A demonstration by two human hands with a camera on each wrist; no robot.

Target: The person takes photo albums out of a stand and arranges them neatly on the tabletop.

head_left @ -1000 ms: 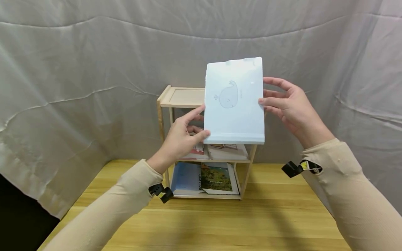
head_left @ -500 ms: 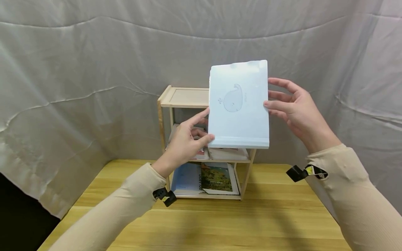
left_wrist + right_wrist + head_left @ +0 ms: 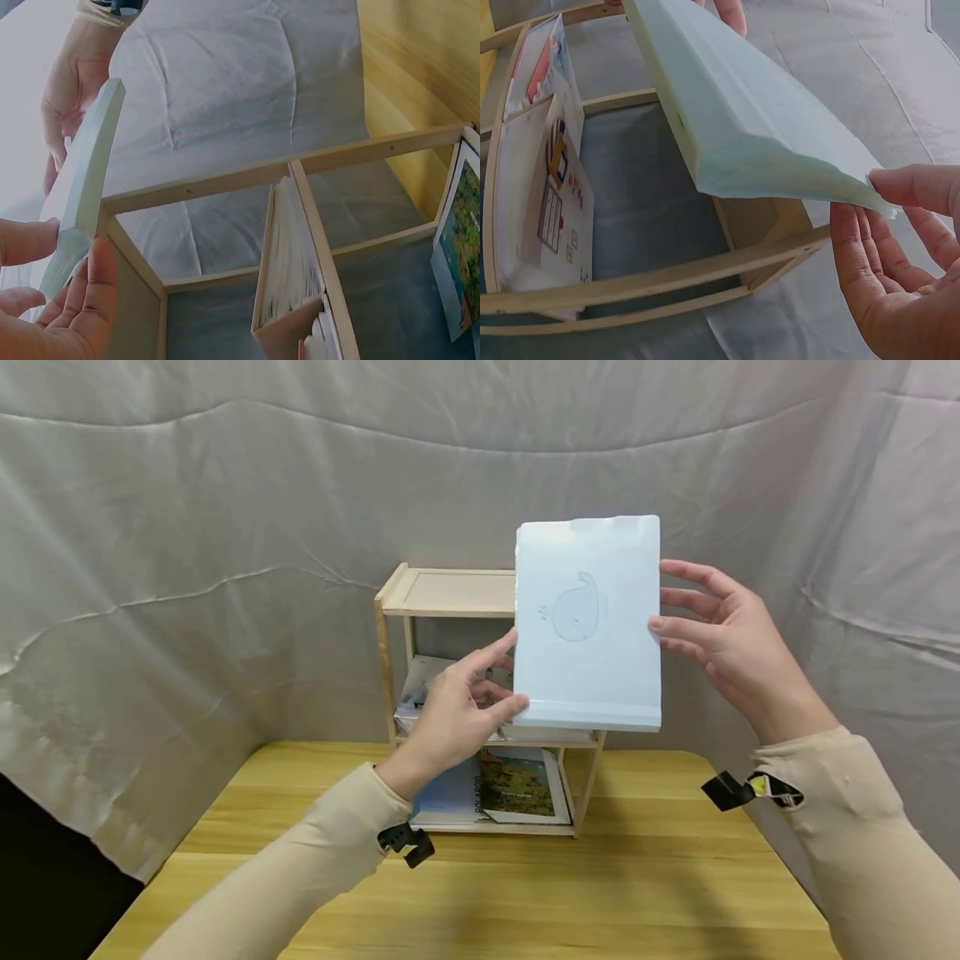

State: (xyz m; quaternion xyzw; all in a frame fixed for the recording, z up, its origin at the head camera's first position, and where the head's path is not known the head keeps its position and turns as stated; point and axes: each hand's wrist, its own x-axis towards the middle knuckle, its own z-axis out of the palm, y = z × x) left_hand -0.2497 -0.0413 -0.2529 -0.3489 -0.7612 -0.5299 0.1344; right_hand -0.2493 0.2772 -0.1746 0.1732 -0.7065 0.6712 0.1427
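A pale blue album with a whale drawing on its cover is held up in front of a small wooden shelf. My left hand pinches its lower left edge, thumb on the front and fingers behind. On the opposite side, my right hand pinches the right edge between thumb and fingers. The thick spine runs along the bottom, and the drawing lies sideways. In the right wrist view the album hangs over the shelf's top, its cover bending near the right fingertips.
On the middle shelf stand white albums, partly covered by the left hand and blue album. A blue album and one with a landscape picture lean on the bottom shelf. Beneath is a wood-grain table; a grey curtain hangs behind.
Both hands have carried the pale blue album to the right and slightly down, straightening its tilt a little. More of the middle shelf's left side now shows. Both grips are kept.
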